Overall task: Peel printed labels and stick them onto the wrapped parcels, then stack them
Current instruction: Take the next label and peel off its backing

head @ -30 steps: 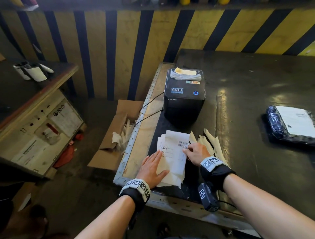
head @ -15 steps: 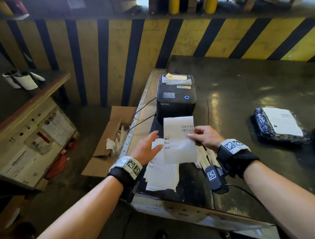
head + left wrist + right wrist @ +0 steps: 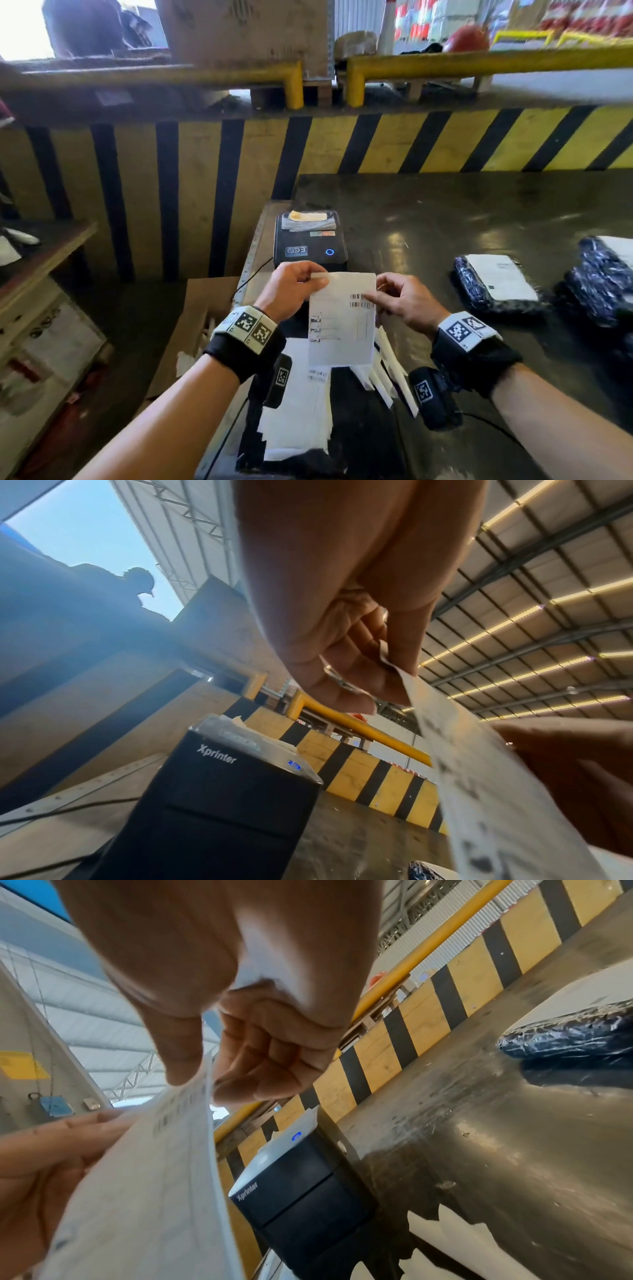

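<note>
Yellow-and-black hazard striping runs along the barrier [image 3: 342, 147] behind my dark metal table [image 3: 445, 212], with yellow guard rails above it. Off to my right on the table lie two wrapped parcels [image 3: 493, 284] in dark glossy film, each already carrying a white label on top. Closer in, the black label printer [image 3: 310, 245] sits just beyond my hands; its front reads "Xprinter" and a blue ring light glows on top. Below my wrists a loose pile of printed sheets [image 3: 298, 411] lies on the table, with peeled backing strips [image 3: 390, 370] fanned out beside it.

I hold one printed label [image 3: 342, 322] upright in the air in front of the printer. My left hand [image 3: 291, 291] pinches its top left corner between thumb and curled fingers; my right hand [image 3: 404, 301] pinches the right edge near the barcode, the other fingers folded in. Barcode blocks and lines of print show, but too blurred for me to read.

It is featherweight, thin and floppy paper, and I expect it to curl and cling to itself once the backing comes away. Best to work from a corner, where the layers should split most easily, and keep my fingertips at the margins so the adhesive stays clean and the sheet stays taut.
</note>
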